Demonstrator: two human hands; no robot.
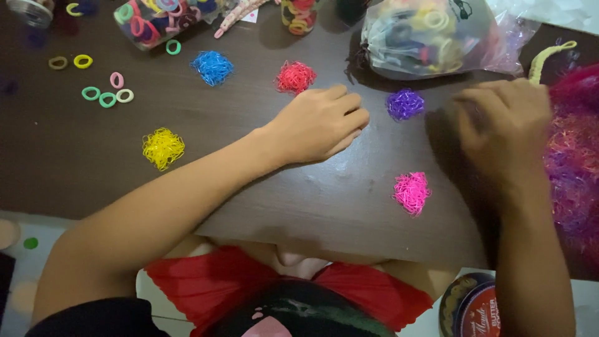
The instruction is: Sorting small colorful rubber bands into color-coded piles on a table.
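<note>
The left hand (321, 122) rests on the dark table (249, 181), fingers curled loosely together and palm down, holding nothing visible. It lies between the red pile of tiny rubber bands (296, 77) just behind it and the purple pile (405, 103) near its fingertips. The right hand (504, 128) is blurred, knuckles up at the edge of a big mixed heap of pink and purple bands (574, 150); whether its fingers pinch anything cannot be told. The two hands are well apart, the purple pile lying between them.

A pink pile (412, 191) lies nearer the person, below the gap between the hands. A blue pile (212, 67) and a yellow pile (163, 147) lie farther left, with loose hair ties (107, 95) in green, pink, white and yellow scattered beyond. At the far edge a clear jar of coloured ties (156, 22) lies on its side, and a plastic bag of hair ties (427, 37) sits behind the purple pile. A round tin (471, 306) shows at the lower right.
</note>
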